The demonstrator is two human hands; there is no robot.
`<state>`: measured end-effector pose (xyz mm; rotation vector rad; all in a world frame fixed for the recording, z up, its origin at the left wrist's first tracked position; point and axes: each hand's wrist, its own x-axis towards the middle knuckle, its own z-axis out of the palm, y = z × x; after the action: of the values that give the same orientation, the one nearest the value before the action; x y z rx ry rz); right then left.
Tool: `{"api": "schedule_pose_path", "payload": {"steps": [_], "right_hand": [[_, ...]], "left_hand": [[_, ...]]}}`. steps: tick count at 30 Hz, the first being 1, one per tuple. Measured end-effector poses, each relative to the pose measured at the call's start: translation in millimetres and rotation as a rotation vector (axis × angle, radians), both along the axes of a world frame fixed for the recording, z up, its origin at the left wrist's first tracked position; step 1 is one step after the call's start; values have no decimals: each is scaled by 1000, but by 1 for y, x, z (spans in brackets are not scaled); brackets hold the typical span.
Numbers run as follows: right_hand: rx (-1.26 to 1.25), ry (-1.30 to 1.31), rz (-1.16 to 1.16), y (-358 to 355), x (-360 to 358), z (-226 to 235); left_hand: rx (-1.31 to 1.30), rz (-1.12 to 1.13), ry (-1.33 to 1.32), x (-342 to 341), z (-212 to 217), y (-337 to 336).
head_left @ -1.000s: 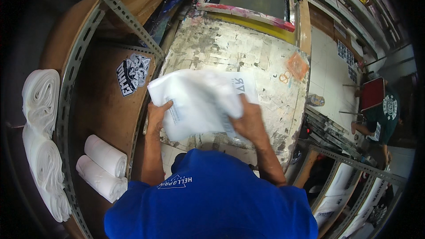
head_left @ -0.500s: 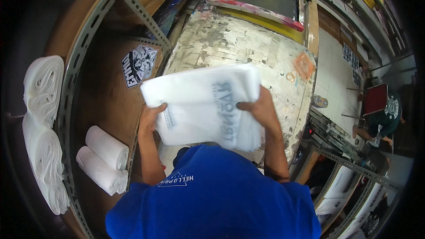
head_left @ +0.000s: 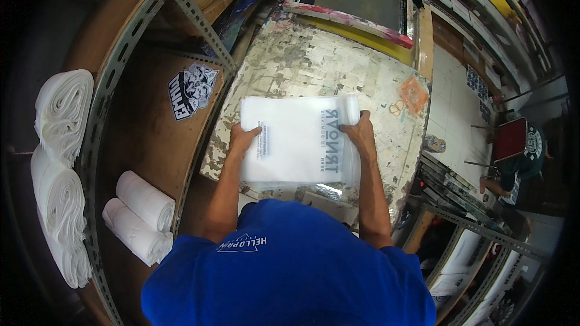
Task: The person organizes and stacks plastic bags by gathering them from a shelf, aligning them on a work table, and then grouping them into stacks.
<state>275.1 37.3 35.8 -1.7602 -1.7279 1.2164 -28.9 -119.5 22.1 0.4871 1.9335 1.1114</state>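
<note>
A stack of whitish, translucent plastic bags (head_left: 293, 142) with dark grey print lies flat and fairly square before me, over the near part of the worn work table (head_left: 302, 54). My left hand (head_left: 244, 138) grips its left edge, thumb on top and the other fingers mostly hidden beneath. At the right edge, my right hand (head_left: 360, 133) closes on the bags in the same way, its thumb by the large print. Clear plastic margins show along the stack's right and near sides. Whether the stack rests on the table or is held just above it, I cannot tell.
A framed printing screen (head_left: 356, 0) stands at the table's far end. Orange plastic (head_left: 414, 95) and rubber bands (head_left: 396, 107) lie at the table's right. White rolls (head_left: 145, 200) sit on the left shelf, bigger folded bundles (head_left: 63, 115) beyond its metal upright. Another person (head_left: 531, 151) is at far right.
The stack has come from tilted and blurred to level and squared up. Its left end has shifted right, and my left hand has moved right with it. Both hands still grip the bags.
</note>
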Motion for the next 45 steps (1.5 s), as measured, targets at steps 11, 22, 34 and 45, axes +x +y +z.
{"api": "schedule_pose_path", "payload": {"steps": [11, 22, 34, 45], "right_hand": [[-111, 736, 274, -35, 47, 36], [-130, 256, 86, -8, 47, 4], [534, 452, -100, -74, 53, 84], [478, 597, -286, -68, 53, 5]], "left_hand": [[287, -79, -173, -12, -5, -16], [52, -215, -158, 5, -3, 8], [643, -26, 22, 43, 85, -1], [661, -2, 94, 44, 49, 23]]}}
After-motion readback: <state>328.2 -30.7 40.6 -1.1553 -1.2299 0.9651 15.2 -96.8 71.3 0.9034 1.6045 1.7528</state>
